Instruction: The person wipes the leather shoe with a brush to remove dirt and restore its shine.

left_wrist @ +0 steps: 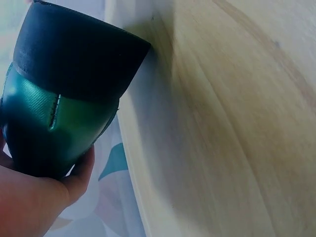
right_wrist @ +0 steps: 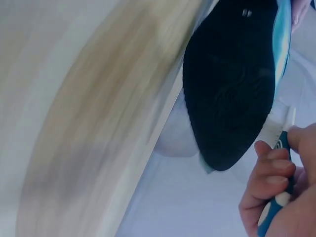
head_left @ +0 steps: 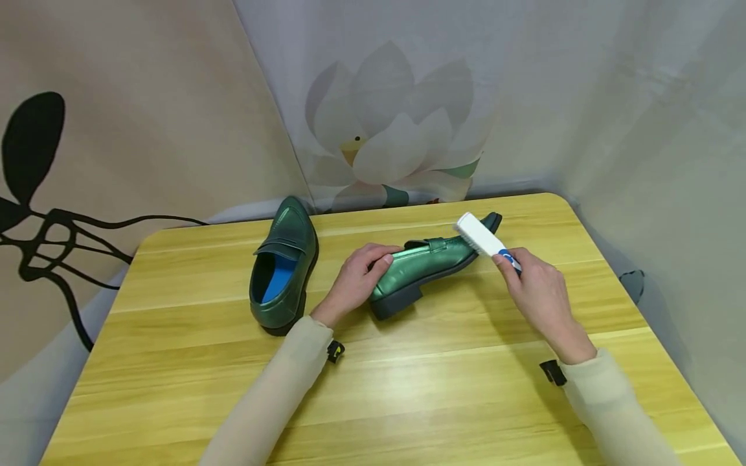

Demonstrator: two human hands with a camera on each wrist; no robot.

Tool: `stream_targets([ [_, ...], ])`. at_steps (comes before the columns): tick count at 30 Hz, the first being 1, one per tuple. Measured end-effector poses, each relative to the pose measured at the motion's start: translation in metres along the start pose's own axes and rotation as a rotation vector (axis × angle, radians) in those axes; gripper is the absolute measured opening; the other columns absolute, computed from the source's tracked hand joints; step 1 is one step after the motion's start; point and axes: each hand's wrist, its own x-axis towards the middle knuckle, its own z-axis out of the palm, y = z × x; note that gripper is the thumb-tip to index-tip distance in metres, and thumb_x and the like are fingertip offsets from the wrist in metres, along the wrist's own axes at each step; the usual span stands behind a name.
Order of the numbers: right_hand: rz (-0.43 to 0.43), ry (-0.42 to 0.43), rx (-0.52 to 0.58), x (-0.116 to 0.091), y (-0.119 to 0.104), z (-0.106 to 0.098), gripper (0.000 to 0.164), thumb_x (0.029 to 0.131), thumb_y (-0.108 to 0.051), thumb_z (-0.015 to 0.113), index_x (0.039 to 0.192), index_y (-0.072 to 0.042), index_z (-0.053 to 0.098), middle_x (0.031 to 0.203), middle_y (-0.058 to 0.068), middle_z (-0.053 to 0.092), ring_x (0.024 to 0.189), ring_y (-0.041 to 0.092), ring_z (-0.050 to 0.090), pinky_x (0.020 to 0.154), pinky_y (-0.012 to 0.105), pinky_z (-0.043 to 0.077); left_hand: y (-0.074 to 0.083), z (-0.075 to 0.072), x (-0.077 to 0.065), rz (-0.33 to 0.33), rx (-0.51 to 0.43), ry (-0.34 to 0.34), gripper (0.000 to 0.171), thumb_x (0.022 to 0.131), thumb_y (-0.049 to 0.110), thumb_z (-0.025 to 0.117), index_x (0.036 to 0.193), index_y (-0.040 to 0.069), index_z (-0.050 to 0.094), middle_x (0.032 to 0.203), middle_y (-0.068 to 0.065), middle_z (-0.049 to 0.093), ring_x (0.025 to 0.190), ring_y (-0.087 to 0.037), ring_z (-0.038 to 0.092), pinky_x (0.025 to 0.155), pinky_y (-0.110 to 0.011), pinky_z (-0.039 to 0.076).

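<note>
A green metallic loafer (head_left: 428, 264) with a black sole is tilted over the table, toe up and to the right. My left hand (head_left: 360, 277) grips its heel end by the opening; the left wrist view shows the black heel block (left_wrist: 79, 52) and the thumb against the green upper. My right hand (head_left: 537, 291) holds a white brush (head_left: 479, 234) by its blue-and-white handle (right_wrist: 276, 210), bristles down against the loafer near the toe. From the right wrist, the dark sole (right_wrist: 232, 89) hides most of the brush head.
The matching loafer (head_left: 285, 262), with a blue insole, stands upright on the wooden table (head_left: 373, 401) to the left, toe toward the back. Pale curtains (head_left: 408, 97) with a flower print hang behind the table's back edge.
</note>
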Motion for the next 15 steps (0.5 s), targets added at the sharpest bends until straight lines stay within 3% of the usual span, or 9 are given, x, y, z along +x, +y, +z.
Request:
stream_targets([
  [5, 0.005, -0.032, 0.023, -0.003, -0.003, 0.001, 0.029, 0.104, -0.024, 0.066, 0.106, 0.006, 0.067, 0.071, 0.009, 0.059, 0.053, 0.02, 0.045, 0.048, 0.033, 0.035, -0.001, -0.002, 0.0, -0.006, 0.017, -0.03, 0.035, 0.111, 0.029, 0.049, 0.14, 0.021, 0.067, 0.138, -0.001, 0.063, 0.13, -0.022, 0.056, 0.112, -0.048, 0.04],
  [9, -0.05, -0.093, 0.062, -0.01, -0.017, 0.007, 0.028, 0.101, -0.023, 0.07, 0.108, 0.004, 0.069, 0.071, 0.004, 0.057, 0.055, 0.017, 0.047, 0.049, 0.031, 0.037, 0.003, -0.008, 0.003, -0.015, 0.046, -0.063, 0.034, 0.11, 0.029, 0.052, 0.137, 0.016, 0.069, 0.138, -0.005, 0.062, 0.13, -0.025, 0.056, 0.112, -0.047, 0.041],
  [15, -0.081, -0.097, 0.074, -0.018, -0.025, 0.012, 0.023, 0.097, -0.019, 0.075, 0.106, 0.001, 0.07, 0.071, 0.001, 0.058, 0.057, 0.016, 0.048, 0.051, 0.031, 0.039, 0.016, -0.015, 0.014, -0.023, 0.12, -0.118, 0.033, 0.107, 0.033, 0.059, 0.125, 0.01, 0.074, 0.143, -0.01, 0.058, 0.134, -0.032, 0.053, 0.113, -0.05, 0.04],
])
